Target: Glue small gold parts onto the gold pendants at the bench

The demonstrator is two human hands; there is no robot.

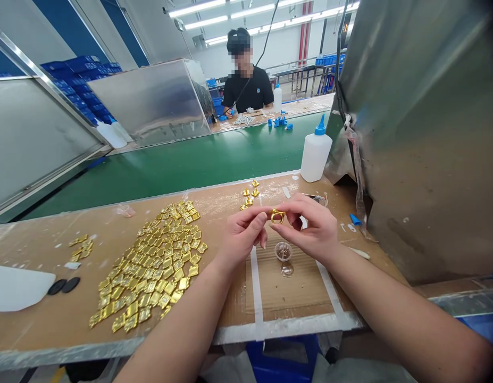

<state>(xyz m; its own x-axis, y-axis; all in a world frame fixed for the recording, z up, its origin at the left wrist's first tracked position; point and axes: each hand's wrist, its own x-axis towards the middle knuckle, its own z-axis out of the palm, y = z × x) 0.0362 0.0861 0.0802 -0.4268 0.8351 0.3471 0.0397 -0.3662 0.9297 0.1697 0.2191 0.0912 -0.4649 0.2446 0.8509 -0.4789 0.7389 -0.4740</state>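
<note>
A small shiny gold piece with a ring-like loop (pixel 277 216) is held up over the front of the bench. My right hand (pixel 312 226) pinches it between thumb and fingers from the right. From the left, the closed thumb and index finger of my left hand (pixel 246 231) meet its edge. Below the hands, a small clear round cup (pixel 283 251) stands on a cardboard sheet (pixel 290 295) edged with white tape. Just beyond my left hand lie several small gold pieces (pixel 249 201). Many flat gold rectangular pieces (pixel 154 266) are spread out to the left.
A white bottle with a blue nozzle (pixel 316 154) stands by the metal panel (pixel 425 133) on the right. Beyond the bench runs a green conveyor belt (pixel 182 170); a co-worker (pixel 249 88) sits across it. Black discs (pixel 64 286) and a white container (pixel 18 287) lie far left.
</note>
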